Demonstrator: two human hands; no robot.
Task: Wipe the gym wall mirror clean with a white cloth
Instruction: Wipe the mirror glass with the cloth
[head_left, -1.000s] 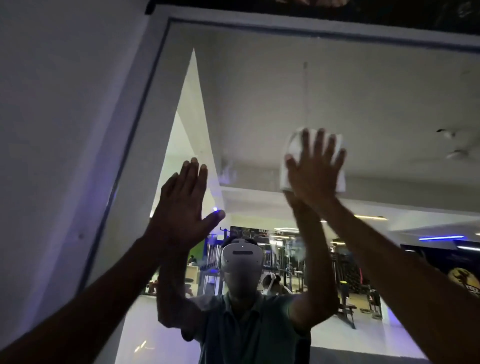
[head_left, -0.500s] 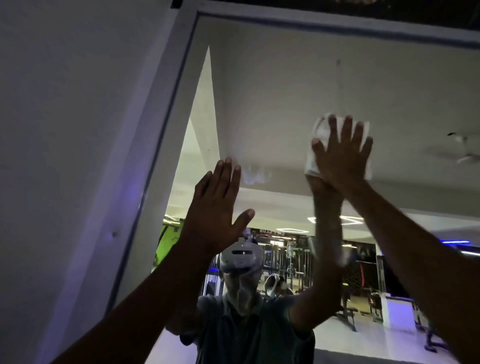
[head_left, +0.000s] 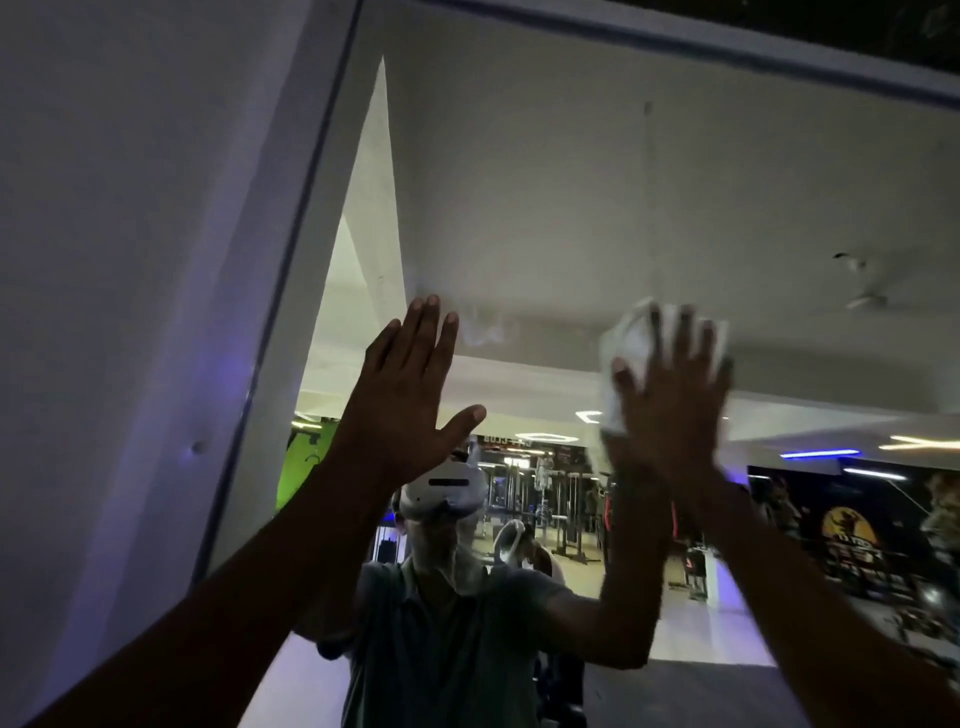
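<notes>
Mirror (head_left: 597, 182): wall-mounted, fills most of the view; its upper part reflects a pale ceiling, its lower part a lit gym floor with racks and machines.
Wall (head_left: 130, 260): plain and pale, left of the mirror, running along its slanted left edge.
Frame (head_left: 306, 208): a thin dark strip borders the mirror on the left and along the top; the top strip lies well above both hands.
Reflection (head_left: 441, 623): a person in a dark shirt with a white headset, both arms raised, low in the glass between the two real forearms.
Right hand (head_left: 670, 410): raised, blurred, fingers spread and straight, palm pressing the cloth flat to the glass.
Left hand (head_left: 405, 395): raised near the glass, fingers straight and together, thumb out to the side, holding nothing; contact with the mirror cannot be told.
Cloth (head_left: 631, 338): white, bunched, between the right palm and the mirror; it shows above the fingertips and beside the thumb side.
Smear (head_left: 488, 330): faint pale mark on the glass, between the hands, just right of the left fingertips.
Open room: bare glass above both hands up to the top frame, and to the right of the cloth.
</notes>
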